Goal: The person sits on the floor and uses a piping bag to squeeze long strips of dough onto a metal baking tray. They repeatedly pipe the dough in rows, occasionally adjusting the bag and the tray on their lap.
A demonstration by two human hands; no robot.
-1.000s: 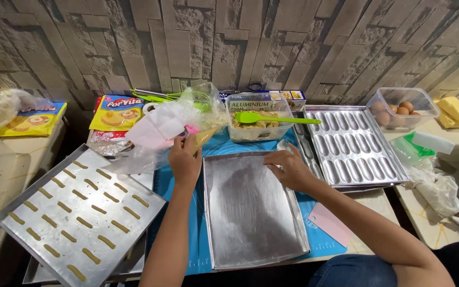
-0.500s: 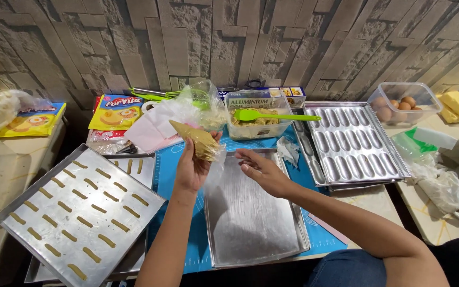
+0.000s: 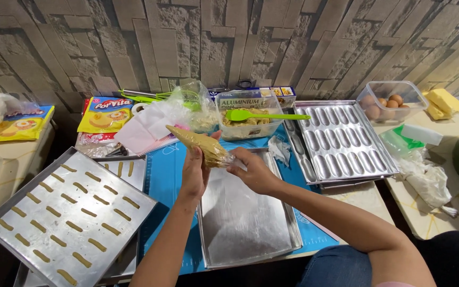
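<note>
Holding piping bag (image 3: 200,145) of dough, eggs (image 3: 386,103) in clear tub (image 3: 409,91), empty tray (image 3: 245,223)

Yellow-red pouch (image 3: 105,114) behind trays; yellow packet (image 3: 18,123) far left; long foil box (image 3: 256,96) at wall.

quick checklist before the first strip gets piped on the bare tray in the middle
1. Piping bag filled: ok, tan dough shows through it.
2. Grip: ok, left hand wraps the bag's body and right hand pinches its lower end.
3. Bare tray under the hands: ok, no dough on it, lying flat on the blue mat.
4. Bag's tip open: cannot tell, it is hidden by the right hand.
5. Piped tray out of the way: ok, off to the left, rows of strips intact.
6. Tip aimed at the tray: not ok, the bag is held above its far edge, lying slantwise.
</note>
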